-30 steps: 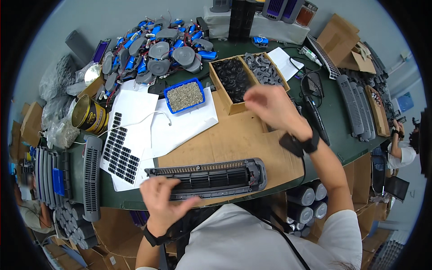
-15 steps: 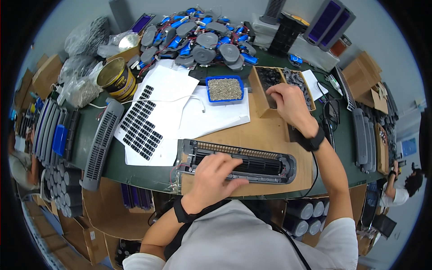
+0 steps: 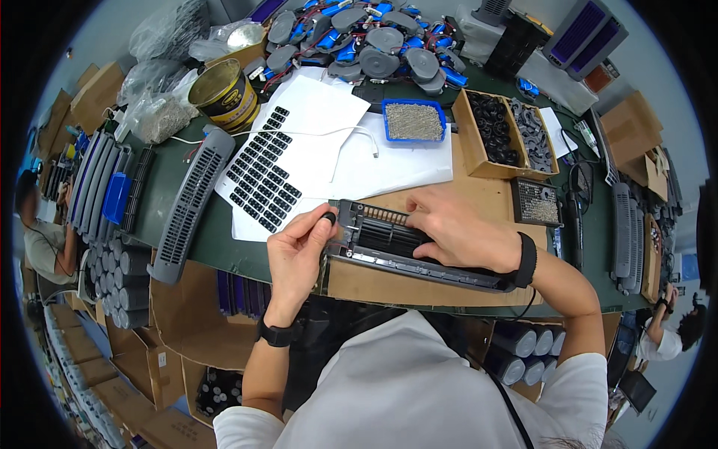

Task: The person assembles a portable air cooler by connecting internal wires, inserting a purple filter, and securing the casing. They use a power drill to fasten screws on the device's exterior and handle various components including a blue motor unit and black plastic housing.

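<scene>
Grey slotted housing [image 3: 422, 268] with a dark ribbed roller [image 3: 384, 235] inside: at the near side of the green tabletop [image 3: 295, 267], over a cardboard sheet [image 3: 374, 287]. Long axis oblique, left end farther from the person; right part hidden under the right arm. Slightly steeper in view than 0.5 s ago.

Left hand [image 3: 295, 251]: thumb and fingers pinching a small black round piece [image 3: 329, 218] just beside the housing's left end. At 0.5 s ago this hand was spread over the housing with no such piece visible in it.

Right hand [image 3: 460, 233]: now over the housing, fingers curled, thumb at the roller; cannot tell whether anything is gripped. Previously at the two-compartment box [image 3: 469, 153], now well apart from it. Black rings [image 3: 493, 133] fill its left compartment, grey parts [image 3: 532, 138] its right.

Just below that box, a dark tray [image 3: 516, 200] of small metal pieces shows more fully, the right arm having shifted. Behind the housing: blue tray [image 3: 387, 126] of small metal bits, white sheets [image 3: 407, 162], rows of black pads [image 3: 262, 172]. Farther left, a yellow-and-black tin [image 3: 232, 105].
</scene>
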### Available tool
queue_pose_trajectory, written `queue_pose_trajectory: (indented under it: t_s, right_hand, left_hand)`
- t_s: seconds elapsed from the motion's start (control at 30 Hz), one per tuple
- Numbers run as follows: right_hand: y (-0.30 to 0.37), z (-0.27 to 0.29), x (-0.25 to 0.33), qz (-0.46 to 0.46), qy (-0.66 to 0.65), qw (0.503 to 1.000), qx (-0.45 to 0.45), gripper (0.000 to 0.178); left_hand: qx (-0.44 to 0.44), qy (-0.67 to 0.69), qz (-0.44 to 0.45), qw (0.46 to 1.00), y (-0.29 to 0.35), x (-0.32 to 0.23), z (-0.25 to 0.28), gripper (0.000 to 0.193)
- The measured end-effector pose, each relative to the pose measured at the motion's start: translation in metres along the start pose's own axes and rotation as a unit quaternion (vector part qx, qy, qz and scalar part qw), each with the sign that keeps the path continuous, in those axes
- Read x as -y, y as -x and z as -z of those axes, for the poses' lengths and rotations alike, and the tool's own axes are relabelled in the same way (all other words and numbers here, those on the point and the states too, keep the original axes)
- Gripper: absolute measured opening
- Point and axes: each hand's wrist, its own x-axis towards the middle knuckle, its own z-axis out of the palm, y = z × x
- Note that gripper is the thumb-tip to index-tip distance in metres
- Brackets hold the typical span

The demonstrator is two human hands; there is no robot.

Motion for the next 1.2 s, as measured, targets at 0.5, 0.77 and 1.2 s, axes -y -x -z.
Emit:
queue_pose_trajectory:
  t_s: [0.5, 0.77, 1.2]
  right_hand:
    - [0.002, 0.005, -0.005, -0.067, -0.075, 0.989, 0.109, 0.034]
    - [0.004, 0.006, -0.003, -0.070, -0.069, 0.989, 0.106, 0.034]
    - [0.017, 0.012, -0.011, -0.085, -0.039, 0.994, 0.063, 0.028]
  left_hand:
    - [0.098, -0.071, 0.070, 0.990, -0.008, 0.013, 0.014, 0.023]
    - [0.136, -0.074, 0.058, 0.986, -0.009, 0.015, 0.012, 0.022]
    - [0.119, -0.314, 0.093, 0.937, -0.026, -0.002, -0.007, 0.023]
